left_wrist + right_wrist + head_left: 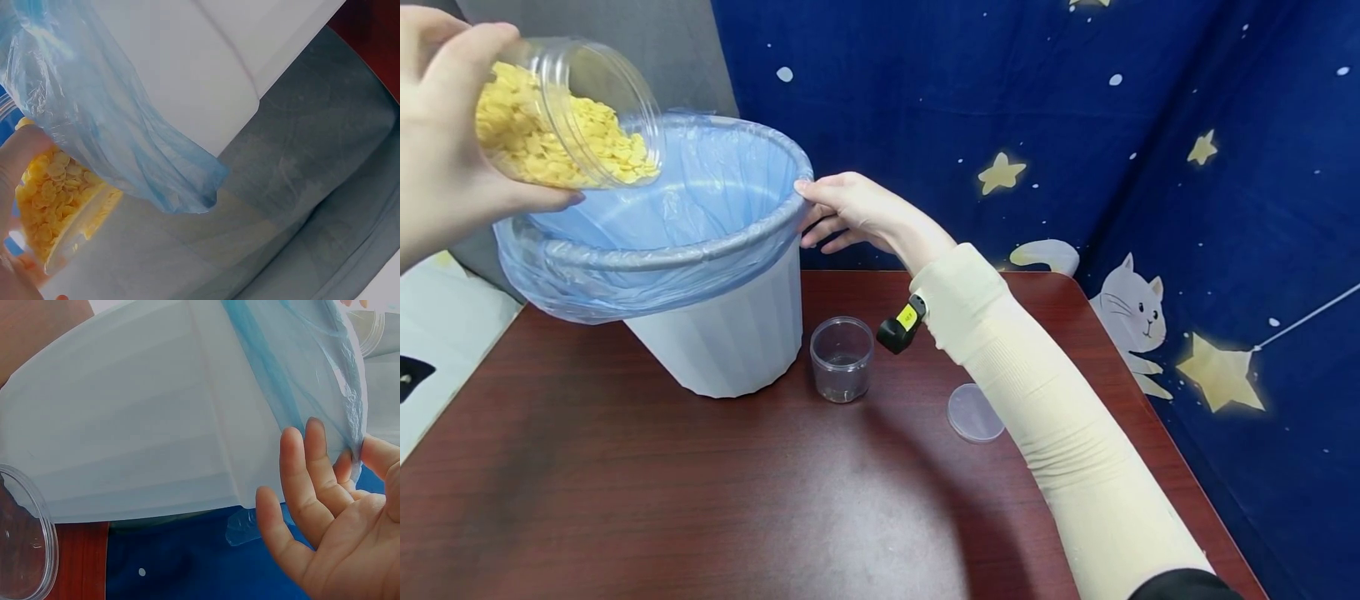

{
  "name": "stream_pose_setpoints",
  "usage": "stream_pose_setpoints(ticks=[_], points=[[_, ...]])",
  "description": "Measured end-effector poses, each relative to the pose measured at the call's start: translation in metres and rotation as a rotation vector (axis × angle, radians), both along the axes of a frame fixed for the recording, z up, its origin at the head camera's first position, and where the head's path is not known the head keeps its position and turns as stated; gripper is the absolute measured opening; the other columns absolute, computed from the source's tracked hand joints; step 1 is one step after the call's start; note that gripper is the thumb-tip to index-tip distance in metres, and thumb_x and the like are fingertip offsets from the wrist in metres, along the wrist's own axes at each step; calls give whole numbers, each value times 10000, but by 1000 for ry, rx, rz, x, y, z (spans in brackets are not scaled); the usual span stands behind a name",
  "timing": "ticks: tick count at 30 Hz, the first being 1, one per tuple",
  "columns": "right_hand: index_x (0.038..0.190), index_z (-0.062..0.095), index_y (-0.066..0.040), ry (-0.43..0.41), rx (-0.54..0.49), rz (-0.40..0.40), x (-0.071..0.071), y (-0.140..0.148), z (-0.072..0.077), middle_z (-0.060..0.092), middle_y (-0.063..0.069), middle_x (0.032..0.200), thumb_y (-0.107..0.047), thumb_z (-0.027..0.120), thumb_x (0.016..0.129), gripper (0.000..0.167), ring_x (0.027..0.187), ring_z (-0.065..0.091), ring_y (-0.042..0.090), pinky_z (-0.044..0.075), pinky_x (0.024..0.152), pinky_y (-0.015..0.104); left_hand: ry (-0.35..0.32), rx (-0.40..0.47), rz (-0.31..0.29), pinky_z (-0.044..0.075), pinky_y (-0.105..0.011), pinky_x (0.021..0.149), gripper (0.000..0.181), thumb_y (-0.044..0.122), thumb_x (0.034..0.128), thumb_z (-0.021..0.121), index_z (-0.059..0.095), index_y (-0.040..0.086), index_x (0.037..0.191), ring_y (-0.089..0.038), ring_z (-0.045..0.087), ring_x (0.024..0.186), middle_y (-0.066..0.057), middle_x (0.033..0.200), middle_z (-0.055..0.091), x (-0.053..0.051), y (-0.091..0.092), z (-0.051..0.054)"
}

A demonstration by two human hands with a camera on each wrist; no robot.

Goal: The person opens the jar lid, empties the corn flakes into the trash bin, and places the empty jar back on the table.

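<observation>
In the head view my left hand (445, 125) grips a clear plastic jar (561, 117) tilted on its side, its mouth over the bin. Yellow flakes (580, 137), resembling corn flakes, lie in the jar up to its lip. The white trash bin (730, 333) stands on the table, lined with a blue plastic bag (670, 292) folded over the rim. At the rim's right side my right hand (853, 208) pinches bag and edge between thumb and index finger. The right wrist view shows its other fingers (300, 481) spread beside the bin's wall.
An empty clear jar (842, 362) stands on the table (700, 500) just right of the bin. A clear round lid (975, 413) lies farther right, partly behind the right sleeve (1060, 425). A blue star-patterned curtain (910, 100) hangs behind.
</observation>
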State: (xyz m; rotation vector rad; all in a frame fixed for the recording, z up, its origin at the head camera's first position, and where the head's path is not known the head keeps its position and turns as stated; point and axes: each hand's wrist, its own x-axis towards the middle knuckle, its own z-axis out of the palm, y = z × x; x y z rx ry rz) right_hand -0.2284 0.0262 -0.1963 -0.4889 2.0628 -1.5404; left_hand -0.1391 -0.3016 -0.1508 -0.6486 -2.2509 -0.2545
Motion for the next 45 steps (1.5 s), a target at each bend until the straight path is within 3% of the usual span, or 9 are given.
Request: stream_pose_setpoints(ticks=[6,13,45], points=[[1275,489,-38,-2,-4,0,0,-1,0,656,149,1027,-337,458,1016,397,889,661,253,525,782,367,46,-57,-40,207,-444,1114,1126,857,700,366,324,8,1438,-302,213,1374,-232,1455,300,-2,1,5],[1272,489,-37,-2,-2,4,0,0,0,656,151,1037,-338,457,1016,396,896,660,255,526,785,367,48,-76,-8,165,-459,1112,1143,881,690,341,347,12,1433,-409,278,1329,-282,1406,363,0,4,8],[1246,509,-27,0,-19,10,-1,0,-1,652,146,1020,-339,459,1016,391,908,660,262,526,796,375,92,-157,-82,159,-469,1120,1078,843,750,290,356,11,1432,-404,272,1340,-290,1399,362,-9,-2,15]])
